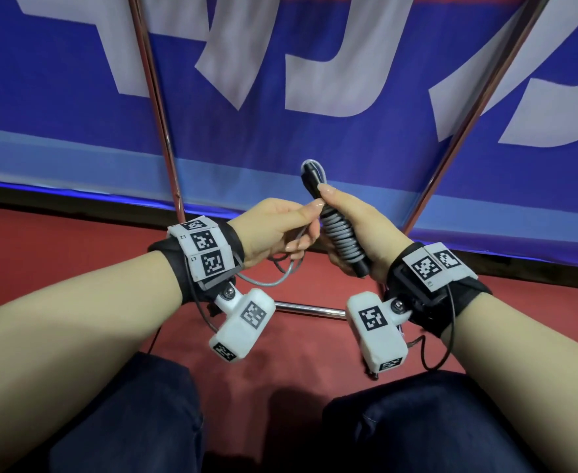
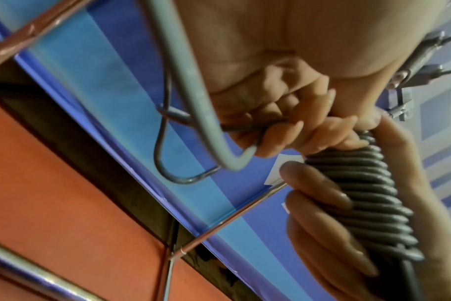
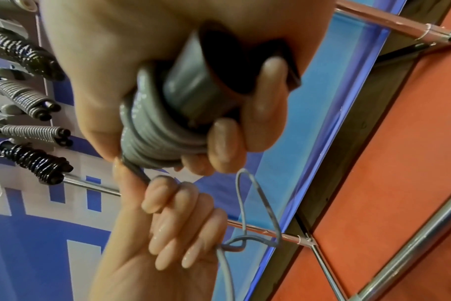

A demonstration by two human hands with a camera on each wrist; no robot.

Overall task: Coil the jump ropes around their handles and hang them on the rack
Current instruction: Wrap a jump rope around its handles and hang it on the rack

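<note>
My right hand (image 1: pixel 345 220) grips a pair of black jump rope handles (image 1: pixel 314 184) held upright, with grey rope (image 1: pixel 340 238) coiled tightly round their middle. My left hand (image 1: pixel 280 230) sits just left of the coil and holds the loose grey rope (image 1: pixel 280 279), which loops down under the wrist. In the left wrist view the left fingers (image 2: pixel 278 140) curl round the rope (image 2: pixel 193 91) beside the coil (image 2: pixel 368 195). In the right wrist view the coil (image 3: pixel 157 142) sits in my right fingers (image 3: pixel 224 146), and the left hand (image 3: pixel 178 224) clutches the tangled loose end (image 3: pixel 255 213).
A chrome rack frame (image 1: pixel 159 107) stands in front of a blue and white banner (image 1: pixel 314 63) on a red floor (image 1: pixel 75 247). Several coiled jump ropes (image 3: pixel 31 130) hang on the rack in the right wrist view. My knees in dark trousers (image 1: pixel 137 411) are below.
</note>
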